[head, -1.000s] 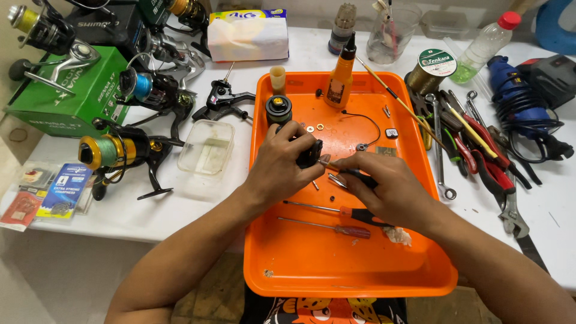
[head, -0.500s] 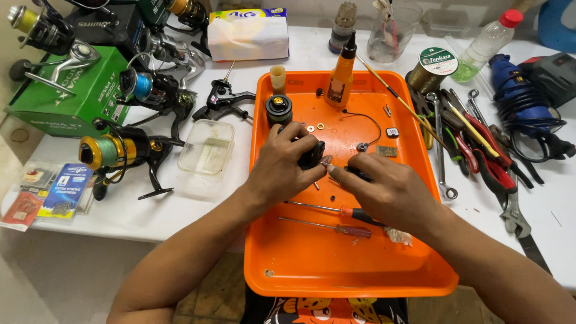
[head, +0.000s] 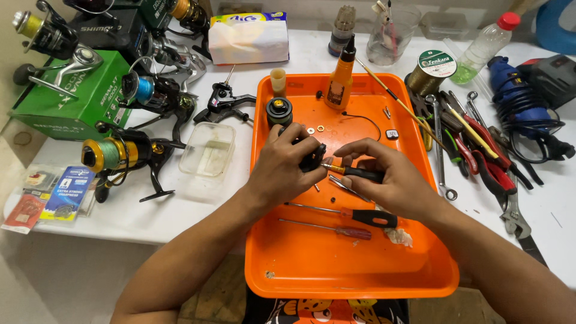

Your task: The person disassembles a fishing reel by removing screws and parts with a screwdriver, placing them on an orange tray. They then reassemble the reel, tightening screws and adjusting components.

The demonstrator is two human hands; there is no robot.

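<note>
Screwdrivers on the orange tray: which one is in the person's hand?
The black-handled screwdriver held in the right hand, tip against the black reel part. The two red-handled ones lie loose nearer the person.

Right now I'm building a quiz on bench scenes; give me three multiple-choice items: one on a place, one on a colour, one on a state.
1. Where does the oil bottle stand?
A. on the green box
B. at the tray's far end
C. on the floor
2. What colour is the tray?
A. orange
B. blue
C. white
3. What does the right hand hold?
A. nothing
B. pliers
C. a screwdriver

Answers: 1 B, it stands upright inside the far rim. 2 A, the whole tray is orange. 3 C, the fingers pinch its black handle, tip against the reel part in the left hand.
</note>
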